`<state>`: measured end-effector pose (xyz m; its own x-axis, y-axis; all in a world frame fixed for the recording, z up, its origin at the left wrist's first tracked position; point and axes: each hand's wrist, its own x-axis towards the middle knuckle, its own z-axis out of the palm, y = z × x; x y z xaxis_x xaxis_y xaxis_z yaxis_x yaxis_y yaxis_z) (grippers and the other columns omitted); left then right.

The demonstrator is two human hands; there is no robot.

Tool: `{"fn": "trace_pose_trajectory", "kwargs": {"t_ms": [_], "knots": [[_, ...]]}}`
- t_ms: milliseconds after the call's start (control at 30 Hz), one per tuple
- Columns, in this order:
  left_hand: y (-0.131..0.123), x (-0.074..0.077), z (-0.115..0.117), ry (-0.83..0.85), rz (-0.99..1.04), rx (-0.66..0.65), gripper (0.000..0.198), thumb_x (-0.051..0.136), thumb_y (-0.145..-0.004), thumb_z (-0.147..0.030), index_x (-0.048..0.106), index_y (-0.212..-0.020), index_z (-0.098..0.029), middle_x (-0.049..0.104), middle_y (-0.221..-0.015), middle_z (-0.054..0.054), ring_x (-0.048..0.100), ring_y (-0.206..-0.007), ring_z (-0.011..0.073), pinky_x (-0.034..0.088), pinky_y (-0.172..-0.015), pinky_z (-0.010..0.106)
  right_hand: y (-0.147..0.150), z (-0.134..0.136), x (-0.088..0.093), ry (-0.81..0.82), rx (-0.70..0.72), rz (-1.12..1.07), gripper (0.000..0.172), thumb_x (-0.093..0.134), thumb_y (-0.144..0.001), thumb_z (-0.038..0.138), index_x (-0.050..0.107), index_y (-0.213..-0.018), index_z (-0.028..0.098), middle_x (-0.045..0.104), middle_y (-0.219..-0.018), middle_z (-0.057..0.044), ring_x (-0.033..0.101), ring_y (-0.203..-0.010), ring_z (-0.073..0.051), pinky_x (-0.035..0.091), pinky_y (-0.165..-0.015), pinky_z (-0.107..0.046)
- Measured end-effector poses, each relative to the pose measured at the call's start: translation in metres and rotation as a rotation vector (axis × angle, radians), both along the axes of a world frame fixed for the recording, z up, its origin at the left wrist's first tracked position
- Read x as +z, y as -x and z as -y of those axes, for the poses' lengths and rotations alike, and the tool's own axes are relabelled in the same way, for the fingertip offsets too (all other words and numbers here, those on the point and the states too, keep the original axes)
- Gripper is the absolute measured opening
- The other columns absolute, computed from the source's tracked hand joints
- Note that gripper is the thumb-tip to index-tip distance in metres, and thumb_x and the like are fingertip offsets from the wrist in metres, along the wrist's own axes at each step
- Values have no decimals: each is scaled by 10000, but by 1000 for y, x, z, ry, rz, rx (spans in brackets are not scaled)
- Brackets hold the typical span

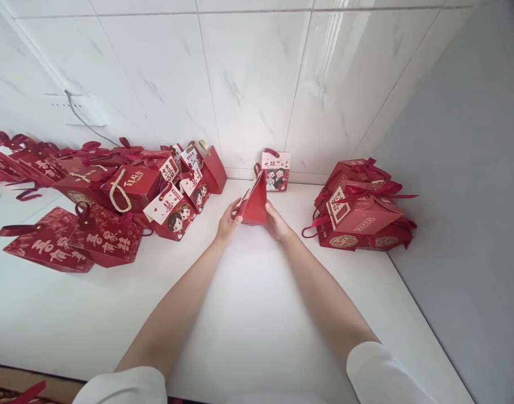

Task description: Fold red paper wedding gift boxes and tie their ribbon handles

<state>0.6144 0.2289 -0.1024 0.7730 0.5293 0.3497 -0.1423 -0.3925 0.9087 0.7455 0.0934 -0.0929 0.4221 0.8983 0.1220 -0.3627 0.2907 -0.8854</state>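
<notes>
Between my two hands is a red gift box (254, 205) with a triangular side facing me and a ribbon loop on top. My left hand (230, 221) grips its left face, and my right hand (277, 222) presses on its right side. Whether its base touches the white tabletop cannot be made out. Just behind it, near the wall, a similar gift box (276, 174) with a cartoon couple on its front stands upright.
Many red gift boxes (133, 185) crowd the table's left side, some with cartoon faces. Two dark-patterned boxes (109, 235) stand nearer me. A stack of ribboned boxes (362, 210) is at right, by a grey panel (459, 185). A tiled wall (252, 84) closes the back.
</notes>
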Motion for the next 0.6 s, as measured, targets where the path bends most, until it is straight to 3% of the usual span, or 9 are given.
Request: {"fn": "trace_pose_trajectory", "kwargs": {"t_ms": [100,167,367,600], "knots": [[1,4,8,-69,80,223,852,775,-676,-516,436,-1397,-216,606,-1157,99,626,-969,208,526,-774,292,6,-4,1,-91,196,-288,615,384,-876,672,522,-1291,241,650,-1233,-87,616,-1103,-288,541,-887,-520],[2,6,12,-100,124,300,861,806,-666,-463,411,-1392,-222,608,-1105,79,628,-932,191,522,-748,276,9,-5,2,-126,266,-401,624,338,-870,672,519,-1275,233,672,-1170,-93,630,-1044,-290,555,-845,-531],[3,9,15,-274,162,305,512,625,-873,-432,521,-1327,-219,597,-1178,90,564,-712,104,485,-682,254,5,0,3,-149,296,-532,591,351,-851,648,530,-1224,226,678,-1124,-89,646,-970,-271,555,-845,-519],[2,9,14,-395,86,227,504,499,-954,-424,473,-1430,-263,549,-975,41,523,-721,109,479,-727,247,-6,-4,-7,-86,195,-596,557,323,-858,635,569,-1130,216,696,-1055,-91,659,-942,-274,576,-790,-486]]}}
